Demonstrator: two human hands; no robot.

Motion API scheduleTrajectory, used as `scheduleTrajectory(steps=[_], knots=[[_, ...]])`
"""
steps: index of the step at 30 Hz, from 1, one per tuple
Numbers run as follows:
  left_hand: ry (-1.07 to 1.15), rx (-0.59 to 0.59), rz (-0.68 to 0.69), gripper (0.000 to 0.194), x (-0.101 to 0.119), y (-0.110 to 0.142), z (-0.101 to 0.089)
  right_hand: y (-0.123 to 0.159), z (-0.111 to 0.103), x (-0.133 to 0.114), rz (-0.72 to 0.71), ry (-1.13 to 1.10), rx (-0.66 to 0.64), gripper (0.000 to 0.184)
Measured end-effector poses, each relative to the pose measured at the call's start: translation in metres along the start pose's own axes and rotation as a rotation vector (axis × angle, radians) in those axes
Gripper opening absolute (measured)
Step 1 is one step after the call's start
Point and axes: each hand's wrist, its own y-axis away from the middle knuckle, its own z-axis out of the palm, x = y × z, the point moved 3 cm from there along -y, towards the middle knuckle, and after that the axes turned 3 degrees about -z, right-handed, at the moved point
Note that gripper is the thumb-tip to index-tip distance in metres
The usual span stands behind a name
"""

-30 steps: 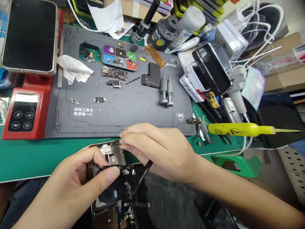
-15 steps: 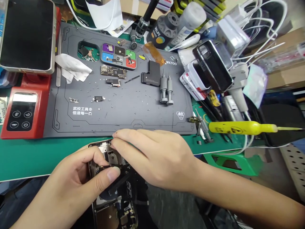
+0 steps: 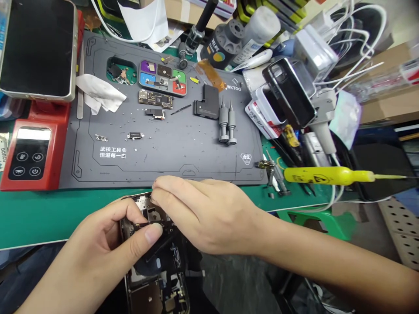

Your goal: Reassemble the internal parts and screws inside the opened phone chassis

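An opened phone housing (image 3: 145, 296), its inner parts bare, is tilted in front of the bench's near edge. My left hand (image 3: 111, 240) grips its left side, with thumb and bent forefinger closed over a thin dark strip (image 3: 163, 224) inside the frame. From the right, my right hand (image 3: 209, 213) reaches over the upper part of the housing. Its fingers are bunched at the top edge; their tips and whatever they pinch are hidden. Just beyond the hands lies a grey work mat (image 3: 170, 159) with loose phone parts on it.
On the mat are a circuit board (image 3: 155, 99), a black battery (image 3: 209, 102), two grey screwdrivers (image 3: 227, 124), a parts tray (image 3: 163, 90) and scattered screws. A red phone holder (image 3: 36, 148) stands left. Cables, phone cases (image 3: 290, 89) and a yellow tool (image 3: 317, 175) crowd the right.
My right hand has shifted slightly left and up along the housing's top edge. The left hand keeps its grip, its thumb moving a little left. The view has shifted slightly.
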Motion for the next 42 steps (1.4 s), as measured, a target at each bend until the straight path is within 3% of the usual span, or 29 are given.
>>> scheduleTrajectory(steps=[6,11,15,22,26,32,42], knots=[[-0.056,0.051,0.038,0.058,-0.001,0.0,-0.002,0.004,0.0,0.004,0.052,-0.09,0.013,0.038],[0.002,0.029,-0.01,0.058,-0.002,0.0,0.001,0.015,-0.002,0.015,0.362,-0.346,0.138,0.019],[0.028,-0.006,-0.022,0.058,-0.001,0.0,0.003,0.029,-0.007,0.013,0.598,-0.686,0.265,0.009],[-0.079,0.06,0.0,0.058,0.0,0.003,0.001,0.029,-0.012,0.008,0.821,-1.078,0.225,0.015],[-0.13,0.094,0.02,0.057,0.001,0.002,0.0,0.02,-0.014,0.01,0.938,-1.248,0.094,0.011],[-0.157,0.135,0.022,0.053,-0.001,0.005,0.0,0.014,-0.018,0.011,0.948,-1.21,-0.037,0.015],[-0.24,0.158,0.107,0.043,0.007,0.006,0.002,0.016,-0.013,0.006,0.885,-1.081,0.024,0.018]])
